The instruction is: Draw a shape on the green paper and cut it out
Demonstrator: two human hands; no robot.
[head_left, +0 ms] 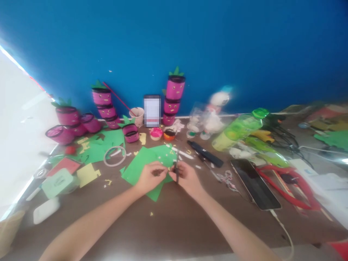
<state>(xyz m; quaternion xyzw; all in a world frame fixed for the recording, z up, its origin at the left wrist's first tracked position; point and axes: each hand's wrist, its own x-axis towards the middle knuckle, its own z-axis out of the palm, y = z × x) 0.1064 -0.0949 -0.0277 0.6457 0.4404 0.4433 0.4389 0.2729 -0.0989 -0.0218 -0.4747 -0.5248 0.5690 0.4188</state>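
Observation:
My left hand (150, 178) is closed in a pinch over the green paper sheets (137, 163); what its fingertips hold is too small and blurred to name. Close beside it, my right hand (189, 179) is closed around a dark slender tool (177, 163), which stands upright between the fingers. The fingertips of both hands nearly meet. Small yellow and white paper scraps lie around the green sheets. Behind the hands are a pot of pink paint (156, 133), an orange pot with dark contents (169, 134) and a small purple ring-shaped craft (131, 133) with green leaves.
Stacked purple craft figures (174, 90) stand along the blue wall, beside a propped-up phone (152, 112) and a paper cup (137, 116). Rightward are a green bottle (239, 128), a black phone (255, 184) and red-handled scissors (292, 188). A tape roll (114, 156) lies left.

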